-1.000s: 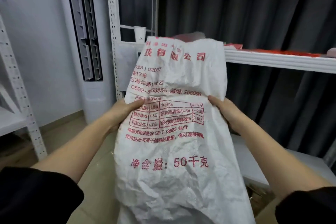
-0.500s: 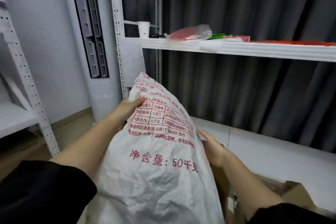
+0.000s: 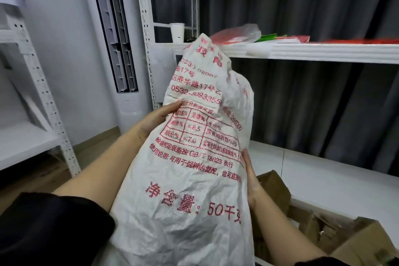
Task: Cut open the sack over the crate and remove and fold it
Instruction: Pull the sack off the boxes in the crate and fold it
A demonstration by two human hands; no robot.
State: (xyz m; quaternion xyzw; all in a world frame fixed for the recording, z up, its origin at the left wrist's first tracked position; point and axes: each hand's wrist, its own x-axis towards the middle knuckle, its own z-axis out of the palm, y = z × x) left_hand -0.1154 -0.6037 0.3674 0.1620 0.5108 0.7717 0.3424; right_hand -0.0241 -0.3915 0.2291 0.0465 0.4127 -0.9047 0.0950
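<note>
With left hand (image 3: 158, 120) and right hand (image 3: 250, 176) gripping the crumpled white red-printed woven sack (image 3: 190, 179) (edges apart), align edges before creasing.

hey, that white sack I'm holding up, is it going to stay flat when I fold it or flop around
Probably floppy: the sack is creased all over and its top slumps sideways above your left hand. It looks light, likely empty, since it hangs slack between that hand and your right hand. The woven surface may be a little slippery.
</note>
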